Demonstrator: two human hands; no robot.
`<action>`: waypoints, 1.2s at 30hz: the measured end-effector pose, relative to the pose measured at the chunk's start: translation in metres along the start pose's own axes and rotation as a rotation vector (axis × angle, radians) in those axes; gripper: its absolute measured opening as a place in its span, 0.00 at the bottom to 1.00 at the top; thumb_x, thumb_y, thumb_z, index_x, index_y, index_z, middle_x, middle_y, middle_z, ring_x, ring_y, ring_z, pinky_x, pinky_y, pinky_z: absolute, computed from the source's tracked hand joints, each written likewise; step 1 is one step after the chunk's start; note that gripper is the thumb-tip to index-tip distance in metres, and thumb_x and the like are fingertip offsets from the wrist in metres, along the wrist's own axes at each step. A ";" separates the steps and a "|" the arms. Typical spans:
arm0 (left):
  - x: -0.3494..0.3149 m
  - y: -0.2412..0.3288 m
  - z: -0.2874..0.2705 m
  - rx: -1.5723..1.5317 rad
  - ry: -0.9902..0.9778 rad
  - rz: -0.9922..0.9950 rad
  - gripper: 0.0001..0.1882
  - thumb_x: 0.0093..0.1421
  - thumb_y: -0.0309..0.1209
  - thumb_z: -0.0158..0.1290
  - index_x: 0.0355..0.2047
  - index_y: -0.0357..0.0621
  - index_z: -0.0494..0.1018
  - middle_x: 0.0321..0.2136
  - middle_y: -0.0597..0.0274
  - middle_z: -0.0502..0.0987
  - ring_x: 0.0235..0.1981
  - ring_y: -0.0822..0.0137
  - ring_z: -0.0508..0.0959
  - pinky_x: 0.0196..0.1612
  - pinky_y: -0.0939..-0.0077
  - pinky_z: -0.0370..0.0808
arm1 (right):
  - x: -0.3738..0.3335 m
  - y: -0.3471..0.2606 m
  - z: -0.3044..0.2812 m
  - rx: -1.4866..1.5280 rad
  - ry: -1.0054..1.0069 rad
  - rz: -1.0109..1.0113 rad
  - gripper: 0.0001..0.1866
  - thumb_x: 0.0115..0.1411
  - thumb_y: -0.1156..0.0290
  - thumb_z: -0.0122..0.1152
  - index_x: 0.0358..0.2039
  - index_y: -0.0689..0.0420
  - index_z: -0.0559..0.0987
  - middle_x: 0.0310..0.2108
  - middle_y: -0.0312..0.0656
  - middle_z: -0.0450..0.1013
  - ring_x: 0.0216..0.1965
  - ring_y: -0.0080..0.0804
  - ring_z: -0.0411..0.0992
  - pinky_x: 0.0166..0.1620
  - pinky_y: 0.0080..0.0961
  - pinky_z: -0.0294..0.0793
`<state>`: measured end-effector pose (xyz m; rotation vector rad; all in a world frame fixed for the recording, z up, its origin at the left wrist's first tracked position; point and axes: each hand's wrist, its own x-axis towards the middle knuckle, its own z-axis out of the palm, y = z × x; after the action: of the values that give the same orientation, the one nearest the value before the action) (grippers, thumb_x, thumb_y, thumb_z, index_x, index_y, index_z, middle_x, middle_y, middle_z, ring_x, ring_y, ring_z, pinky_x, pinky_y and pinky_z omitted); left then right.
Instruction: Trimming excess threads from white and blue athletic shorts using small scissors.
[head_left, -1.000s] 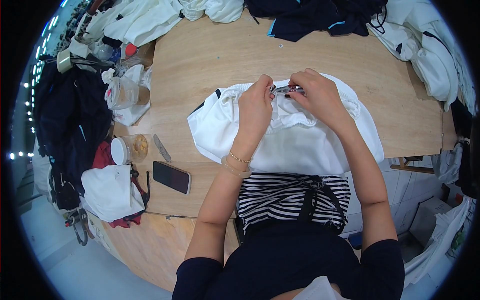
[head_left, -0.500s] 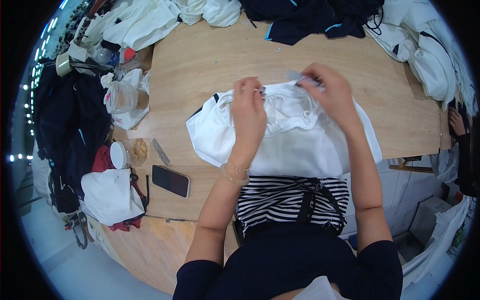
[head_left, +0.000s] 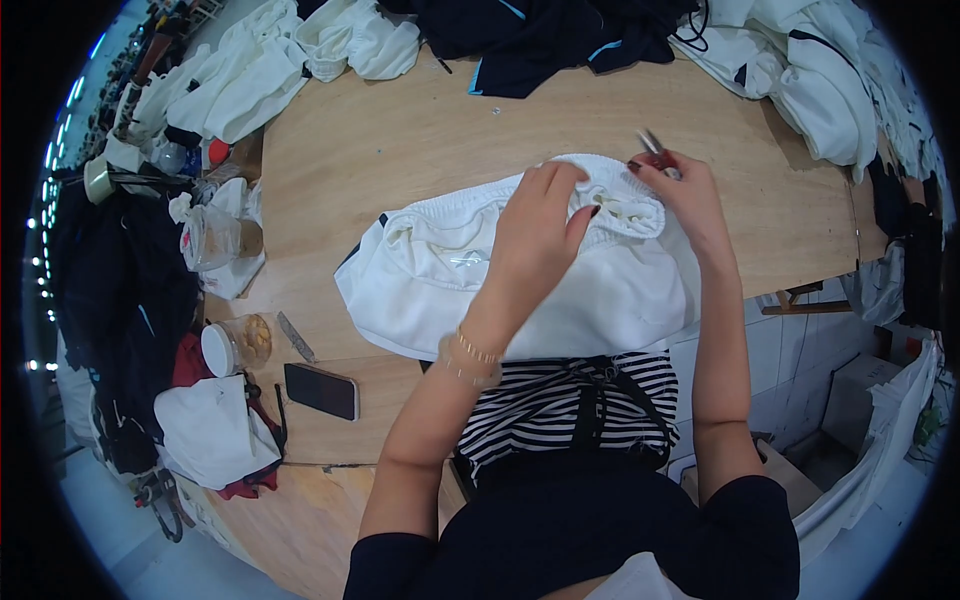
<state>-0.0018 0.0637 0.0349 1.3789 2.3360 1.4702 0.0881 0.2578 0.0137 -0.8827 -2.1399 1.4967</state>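
Note:
A white garment (head_left: 590, 290) with a gathered elastic waistband (head_left: 625, 175) lies on the table in front of me, its opening turned up and a dark patch at its left edge. My left hand (head_left: 535, 225) is over the opening, thumb and fingers curled onto the waistband with some cloth between them. Just beyond the band's right end, my right hand (head_left: 690, 195) holds small thread snips (head_left: 657, 152), metal blades pointing up and away. The snips' handle is mostly covered by the fingers, and the blades are apart from the cloth.
On the wooden table (head_left: 370, 120), a phone (head_left: 320, 391), a grey blade-like strip (head_left: 296, 337) and a white-lidded jar (head_left: 238, 343) lie at left. Dark clothes (head_left: 560, 40) and white clothes (head_left: 820, 90) line the far side. Striped cloth (head_left: 570, 410) covers my lap.
My left hand has moved right along the waistband, and the thumb now shows on it. My right hand has swung slightly outward with the snips. The view has shifted a little.

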 end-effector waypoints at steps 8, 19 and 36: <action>0.024 -0.016 0.018 -0.036 -0.252 -0.007 0.20 0.50 0.25 0.59 0.44 0.42 0.68 0.40 0.57 0.77 0.44 0.54 0.75 0.51 0.66 0.67 | 0.012 0.010 -0.007 0.634 -0.532 0.397 0.07 0.56 0.72 0.61 0.33 0.62 0.76 0.25 0.32 0.73 0.25 0.16 0.69 0.28 0.13 0.66; 0.019 -0.004 0.017 -0.027 0.094 0.126 0.10 0.51 0.20 0.57 0.35 0.37 0.74 0.34 0.60 0.78 0.33 0.63 0.79 0.36 0.77 0.74 | -0.003 0.005 0.007 0.901 -0.433 0.482 0.10 0.58 0.73 0.59 0.39 0.62 0.76 0.33 0.38 0.76 0.29 0.19 0.73 0.33 0.16 0.73; 0.013 -0.011 0.029 -0.220 0.124 -0.150 0.05 0.62 0.16 0.42 0.32 0.33 0.69 0.27 0.55 0.78 0.27 0.67 0.80 0.33 0.79 0.78 | -0.024 -0.047 -0.011 -0.301 -0.010 -0.481 0.10 0.57 0.66 0.60 0.32 0.59 0.77 0.21 0.37 0.70 0.24 0.29 0.71 0.26 0.24 0.67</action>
<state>-0.0030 0.0914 0.0157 1.0636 2.2069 1.7493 0.0998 0.2377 0.0621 -0.3970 -2.4009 0.9608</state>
